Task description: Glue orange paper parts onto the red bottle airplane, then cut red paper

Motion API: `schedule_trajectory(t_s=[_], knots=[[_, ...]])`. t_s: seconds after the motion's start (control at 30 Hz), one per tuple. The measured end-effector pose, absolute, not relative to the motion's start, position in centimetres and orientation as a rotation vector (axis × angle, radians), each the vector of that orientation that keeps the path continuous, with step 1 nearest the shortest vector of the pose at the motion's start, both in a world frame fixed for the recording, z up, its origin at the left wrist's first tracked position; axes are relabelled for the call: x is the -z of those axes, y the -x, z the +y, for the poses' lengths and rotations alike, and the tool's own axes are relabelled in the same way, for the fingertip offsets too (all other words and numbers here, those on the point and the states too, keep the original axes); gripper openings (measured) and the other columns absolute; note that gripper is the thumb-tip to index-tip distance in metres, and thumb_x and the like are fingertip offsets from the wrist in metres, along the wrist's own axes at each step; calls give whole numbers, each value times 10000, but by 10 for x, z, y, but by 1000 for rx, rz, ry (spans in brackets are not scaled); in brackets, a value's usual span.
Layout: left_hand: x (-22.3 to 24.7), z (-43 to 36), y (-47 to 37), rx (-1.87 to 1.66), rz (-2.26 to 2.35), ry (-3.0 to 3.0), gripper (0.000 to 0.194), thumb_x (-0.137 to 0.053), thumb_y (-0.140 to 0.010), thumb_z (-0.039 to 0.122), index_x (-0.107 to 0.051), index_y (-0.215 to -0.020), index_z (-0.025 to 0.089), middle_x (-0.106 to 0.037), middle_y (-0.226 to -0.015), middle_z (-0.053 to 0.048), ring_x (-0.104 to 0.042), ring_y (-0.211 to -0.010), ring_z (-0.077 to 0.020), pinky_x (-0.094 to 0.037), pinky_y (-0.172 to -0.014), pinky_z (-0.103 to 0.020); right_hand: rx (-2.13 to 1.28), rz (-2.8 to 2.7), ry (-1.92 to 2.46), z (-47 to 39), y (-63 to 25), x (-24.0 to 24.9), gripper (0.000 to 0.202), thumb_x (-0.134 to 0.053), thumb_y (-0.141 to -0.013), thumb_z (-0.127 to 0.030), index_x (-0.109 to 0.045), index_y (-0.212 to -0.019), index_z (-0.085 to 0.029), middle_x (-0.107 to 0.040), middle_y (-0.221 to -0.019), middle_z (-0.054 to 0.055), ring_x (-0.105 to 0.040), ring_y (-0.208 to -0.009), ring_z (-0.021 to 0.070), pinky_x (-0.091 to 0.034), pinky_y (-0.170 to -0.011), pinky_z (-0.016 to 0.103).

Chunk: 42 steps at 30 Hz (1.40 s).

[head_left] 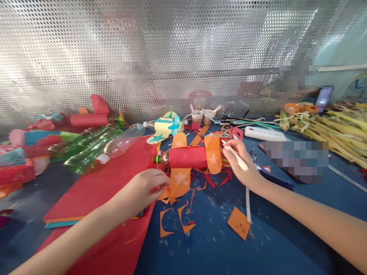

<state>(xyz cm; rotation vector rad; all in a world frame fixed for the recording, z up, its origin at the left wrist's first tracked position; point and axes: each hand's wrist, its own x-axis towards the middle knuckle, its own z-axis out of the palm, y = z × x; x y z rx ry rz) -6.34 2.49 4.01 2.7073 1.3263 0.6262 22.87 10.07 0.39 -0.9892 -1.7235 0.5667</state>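
A toy plane (187, 156) lies in the middle of the table: a plastic bottle wrapped in red paper, its neck to the left. An orange paper wing (180, 181) with a pale star juts from its near side, and an orange tail piece (213, 154) with a star crosses its right end. My left hand (150, 183) has its fingers curled at the wing's left edge, seemingly pinching it; the fingertips are partly hidden. In my right hand (242, 164), beside the tail piece, a slim white pen-like stick (236, 156) is gripped, tip pointing up and left.
Red paper sheets (100, 191) lie at left, below clear and green bottles (94, 147). Behind stand a yellow-and-blue bottle plane (164, 126) and small cups (202, 115). Orange scraps (183, 219) and an orange square (239, 223) lie in front. Dry husks (329, 122) are piled right.
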Motion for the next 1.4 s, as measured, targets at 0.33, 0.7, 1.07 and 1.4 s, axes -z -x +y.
schedule_trajectory(t_s=[0.33,0.7,1.07,1.4], knots=[[-55,29,75,-540,1472,-2490,226,-519,-809,207,-744,-816,236,-759,-915,1,-702,-844,-180,-570,-788,-312,-642,-1698,990,102,-228,-3,123,-485,-911,-333,-422,-990,-262,-535,-813,11,-564,-681,190,-482,-615,338],[-59,35,59,-825,1701,-2628,264,-465,-911,372,-681,-918,221,-722,-912,-35,-670,-856,-187,-544,-790,-332,-636,-1696,1021,102,-227,-4,144,-474,-924,-361,-418,-1016,-266,-632,-1059,81,-649,-867,238,-502,-783,417],[-38,77,67,-601,1594,-2942,374,-267,-945,202,-551,-1180,136,-645,-1203,-189,-631,-1113,-273,-528,-872,-411,-890,-1524,860,104,-229,-7,231,-404,-944,-514,-425,-935,-284,-600,-628,-27,-612,-599,202,-517,-667,373],[-45,103,40,-908,1721,-2920,390,-197,-982,260,-463,-1242,141,-642,-1169,-154,-634,-1068,-237,-498,-925,-423,-676,-1650,1042,92,-221,-18,136,-485,-865,-332,-375,-885,-253,-526,-747,-27,-546,-616,165,-422,-608,310]])
